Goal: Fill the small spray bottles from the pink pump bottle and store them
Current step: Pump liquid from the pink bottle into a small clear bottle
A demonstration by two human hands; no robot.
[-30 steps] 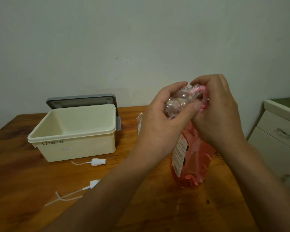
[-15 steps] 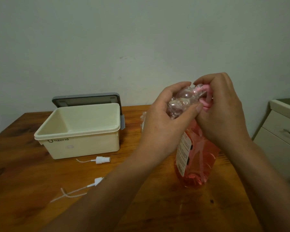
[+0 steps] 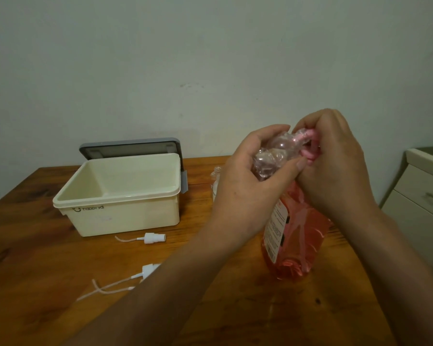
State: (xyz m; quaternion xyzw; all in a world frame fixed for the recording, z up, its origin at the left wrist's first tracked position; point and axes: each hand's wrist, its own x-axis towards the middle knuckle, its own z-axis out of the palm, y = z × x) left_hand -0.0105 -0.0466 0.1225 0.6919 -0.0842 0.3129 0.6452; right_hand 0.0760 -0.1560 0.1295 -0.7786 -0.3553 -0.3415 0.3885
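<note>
Toward the right of the wooden table [image 3: 35, 270] stood the pink pump bottle [image 3: 298, 233], upright so both hands could work at its top. The left hand [image 3: 245, 186] curled round the clear wrap [image 3: 275, 153] bunched over the pump, apparently steadying it, while the right hand [image 3: 335, 166] pinched the pink nozzle end — likely to strip the wrap before pumping. A spray head [image 3: 153, 238] lay just before the open cream box [image 3: 125, 216], a second spray head [image 3: 148, 269] nearer; a small spray bottle [image 3: 215, 181] peeked from behind the left hand — seemingly uncapped for filling.

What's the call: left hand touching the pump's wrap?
Touching. Head view: left hand curls thumb and fingers round the clear wrap over the pump.
</note>
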